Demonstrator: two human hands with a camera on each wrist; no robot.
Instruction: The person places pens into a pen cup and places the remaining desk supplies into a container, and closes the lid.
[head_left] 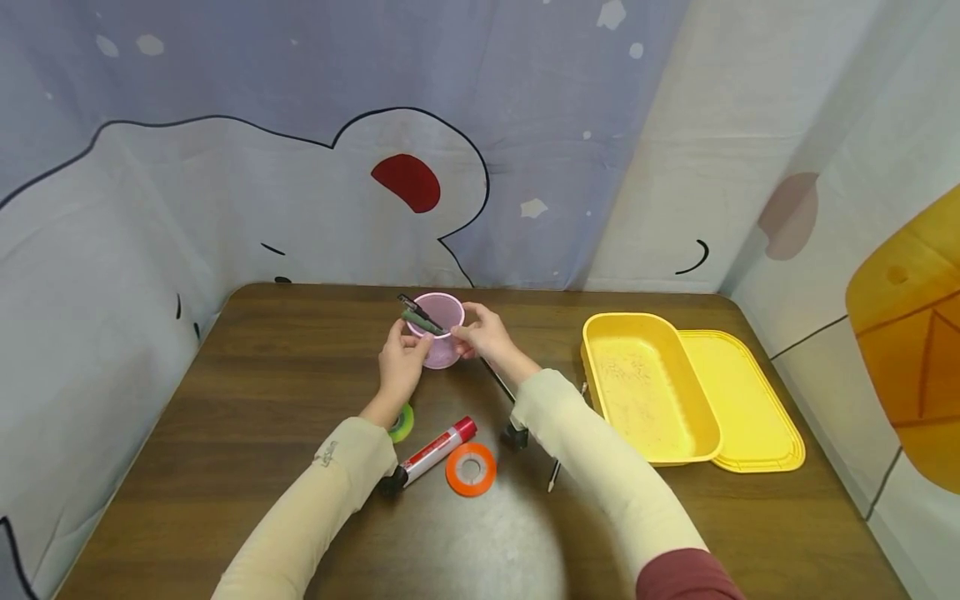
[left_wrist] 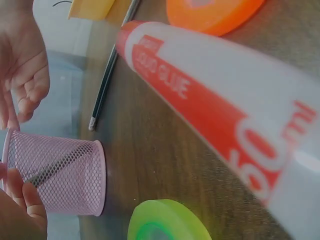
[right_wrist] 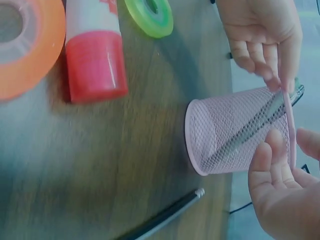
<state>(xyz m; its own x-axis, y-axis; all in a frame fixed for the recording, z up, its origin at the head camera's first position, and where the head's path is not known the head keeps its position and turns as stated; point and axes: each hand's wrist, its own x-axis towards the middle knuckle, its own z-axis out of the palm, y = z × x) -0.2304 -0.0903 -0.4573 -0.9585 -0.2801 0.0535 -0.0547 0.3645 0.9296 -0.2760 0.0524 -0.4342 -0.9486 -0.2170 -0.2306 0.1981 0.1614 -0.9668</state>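
A pink mesh pen cup (head_left: 441, 356) stands upright toward the back of the table. My left hand (head_left: 401, 367) pinches its rim on the left side, thumb in front. On the opposite side my right hand (head_left: 491, 337) holds the rim between thumb and fingers. Inside the cup, a dark green pen (head_left: 421, 322) and a black pen (head_left: 412, 306) with a clip lean to the left, their ends above the rim. Through the mesh, a slanting shaft (right_wrist: 245, 131) shows in the right wrist view. A dark pencil (left_wrist: 104, 90) lies on the table beside the cup.
Nearer me lie a red-and-white liquid glue bottle (head_left: 435, 452), an orange tape roll (head_left: 471, 490) and a green tape roll (head_left: 406, 425), partly behind my left arm. By my right sleeve are a small black object (head_left: 516, 436) and a thin pen (head_left: 555, 475). A yellow box (head_left: 648, 392) overlaps its lid (head_left: 757, 408) at right.
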